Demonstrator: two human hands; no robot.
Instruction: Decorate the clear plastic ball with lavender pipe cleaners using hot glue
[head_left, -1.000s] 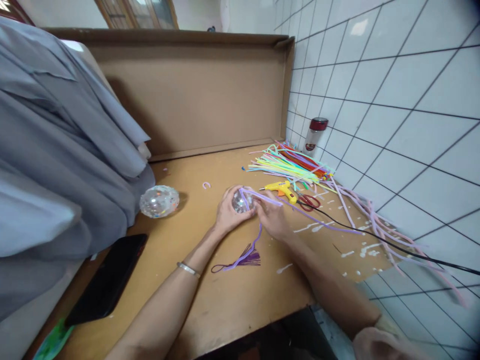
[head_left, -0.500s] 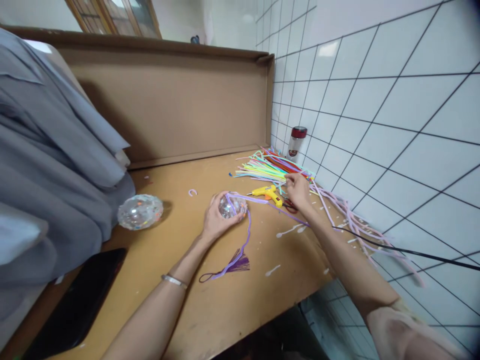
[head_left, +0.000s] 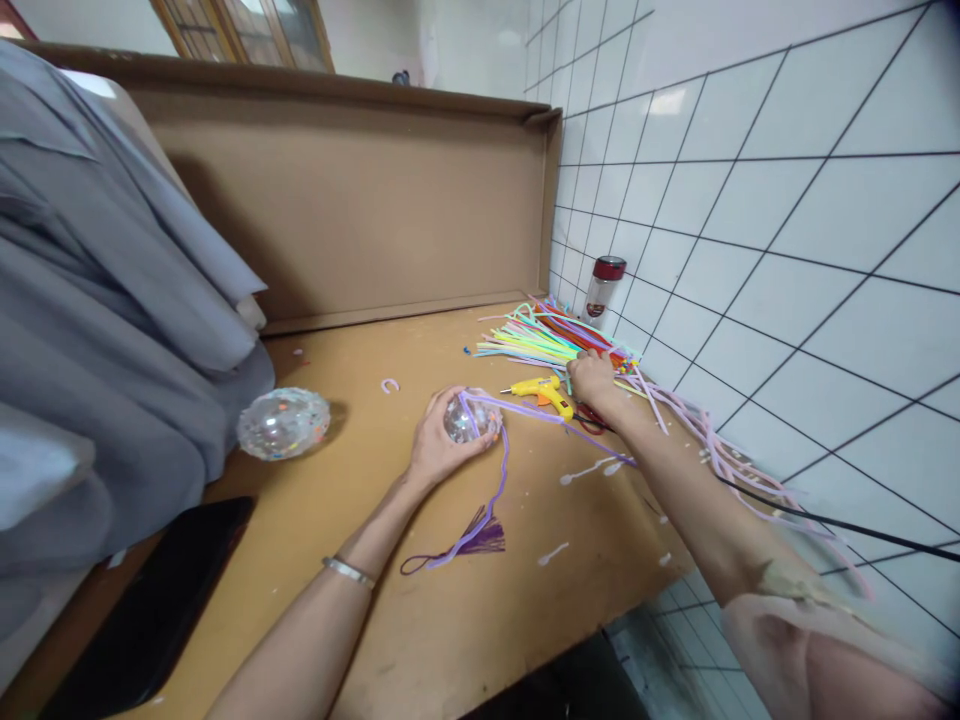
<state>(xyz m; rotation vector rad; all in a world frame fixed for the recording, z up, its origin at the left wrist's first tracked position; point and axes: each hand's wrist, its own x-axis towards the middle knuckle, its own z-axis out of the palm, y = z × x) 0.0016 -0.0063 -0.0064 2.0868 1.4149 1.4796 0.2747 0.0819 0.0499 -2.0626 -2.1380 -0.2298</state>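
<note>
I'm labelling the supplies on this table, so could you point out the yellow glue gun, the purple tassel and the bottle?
Yellow glue gun (head_left: 536, 386), head view: on its barrel.
Purple tassel (head_left: 491, 538), head view: on its fanned threads.
Bottle (head_left: 609, 266), head view: on its dark red lid.

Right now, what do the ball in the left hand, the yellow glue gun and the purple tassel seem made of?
Ball in the left hand: probably clear, glossy plastic, see-through with glints; glass is possible. Yellow glue gun: likely smooth hard plastic, by its even colour and moulded shape. Purple tassel: fine thread, rather matte, by its fanned strands; fibre unclear.
</note>
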